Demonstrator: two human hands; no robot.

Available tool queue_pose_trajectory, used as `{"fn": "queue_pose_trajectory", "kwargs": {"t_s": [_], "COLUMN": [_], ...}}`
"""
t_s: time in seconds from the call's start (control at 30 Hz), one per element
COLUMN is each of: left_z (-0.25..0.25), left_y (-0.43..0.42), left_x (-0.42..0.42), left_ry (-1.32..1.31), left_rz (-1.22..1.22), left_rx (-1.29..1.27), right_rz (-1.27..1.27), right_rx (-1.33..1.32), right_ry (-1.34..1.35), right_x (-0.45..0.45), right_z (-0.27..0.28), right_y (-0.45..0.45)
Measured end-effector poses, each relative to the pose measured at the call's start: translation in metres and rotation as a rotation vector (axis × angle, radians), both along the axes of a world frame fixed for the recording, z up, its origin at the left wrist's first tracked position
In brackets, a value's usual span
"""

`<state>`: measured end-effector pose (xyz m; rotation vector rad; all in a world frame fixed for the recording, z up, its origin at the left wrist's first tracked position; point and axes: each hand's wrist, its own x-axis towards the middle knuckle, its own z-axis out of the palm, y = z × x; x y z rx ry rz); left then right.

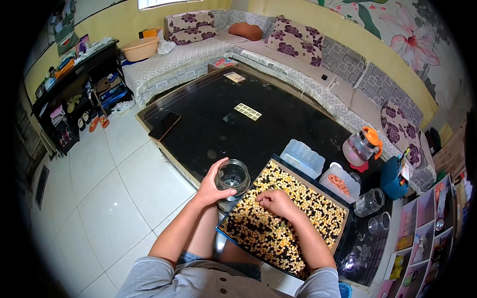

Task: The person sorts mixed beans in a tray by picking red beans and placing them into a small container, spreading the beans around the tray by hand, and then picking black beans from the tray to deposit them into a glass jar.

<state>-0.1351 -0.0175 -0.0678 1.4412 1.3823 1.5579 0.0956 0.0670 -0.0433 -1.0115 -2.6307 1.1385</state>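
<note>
My left hand (212,186) is wrapped around a clear glass jar (238,187), holding it upright with the mouth facing up, beside the tray's left corner. Whether anything lies in the jar is hard to tell. A shallow tray (342,231) holds a spread of mixed kernels (310,208), pale yellow, orange and black, like corn and black beans. Over its middle, my right hand (278,202) is closed with the fingertips pinched together at the kernels. What is between those fingers is too small to make out.
Along the tray's far side stand a clear plastic container (302,158) and another with pinkish-orange pieces (340,185). Two glass jars (369,202) (379,223) and an orange-lidded pitcher (360,148) are to the right. On the black table (198,134) lie a phone (165,126) and a small card (247,111).
</note>
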Motion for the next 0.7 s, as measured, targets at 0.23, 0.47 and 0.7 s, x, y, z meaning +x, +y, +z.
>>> {"fn": "queue_pose_trajectory", "kwargs": {"t_s": [0.23, 0.47, 0.7], "left_z": [0.005, 0.003, 0.0], "left_y": [-0.002, -0.002, -0.001], "left_x": [0.002, 0.001, 0.0], "left_ry": [-0.002, -0.001, 0.014], "left_rz": [0.001, -0.002, -0.013], "left_rx": [-0.006, -0.004, -0.001], "right_rz": [-0.081, -0.065, 0.115], "right_rx": [-0.24, -0.162, 0.223], "right_ry": [0.178, 0.392, 0.491], "right_x": [-0.004, -0.033, -0.076], "right_z": [0.013, 0.057, 0.073], "right_y": [0.007, 0.009, 0.007]}}
